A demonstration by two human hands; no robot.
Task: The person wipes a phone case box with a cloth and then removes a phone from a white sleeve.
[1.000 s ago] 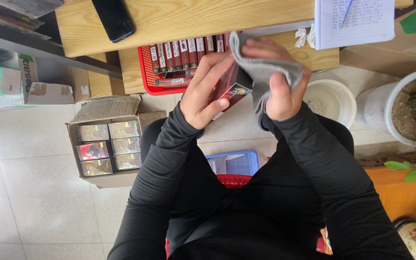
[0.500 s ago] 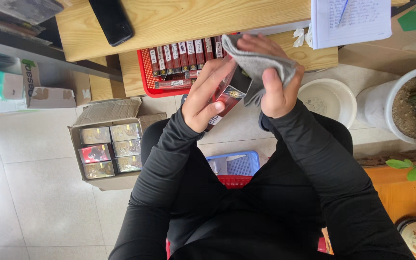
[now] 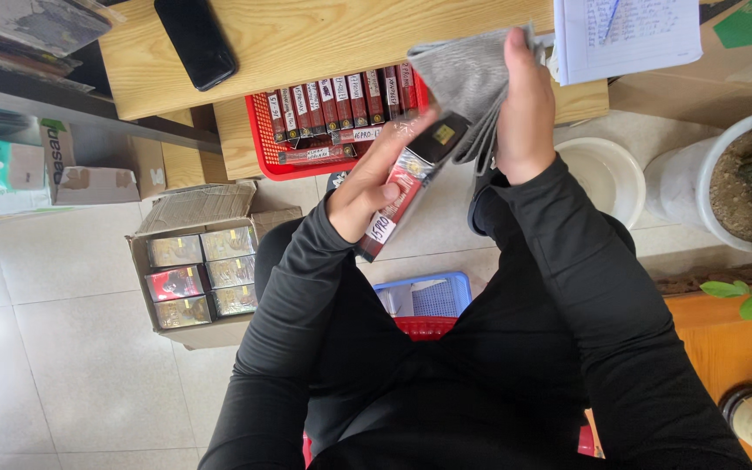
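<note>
The left hand (image 3: pixel 372 183) is wrapped around a slim red and black box (image 3: pixel 406 183), thumb across its face and fingers curled behind it, holding it tilted above the person's lap, just in front of the red basket (image 3: pixel 263 139). The right hand (image 3: pixel 524 109) is closed on a grey cloth (image 3: pixel 467 78), pressed to the box's upper end; the cloth hides that end, and the right fingers are mostly lost in its folds. The basket sits on a low wooden shelf, its row of similar boxes partly covered by the cloth. A black phone (image 3: pixel 195 39) lies on the wooden table (image 3: pixel 324 43) above, and a notebook (image 3: pixel 628 35) is cut off at the top edge. On the floor, an open cardboard carton (image 3: pixel 198 261) shows shiny packs, too small to read clearly.
</note>
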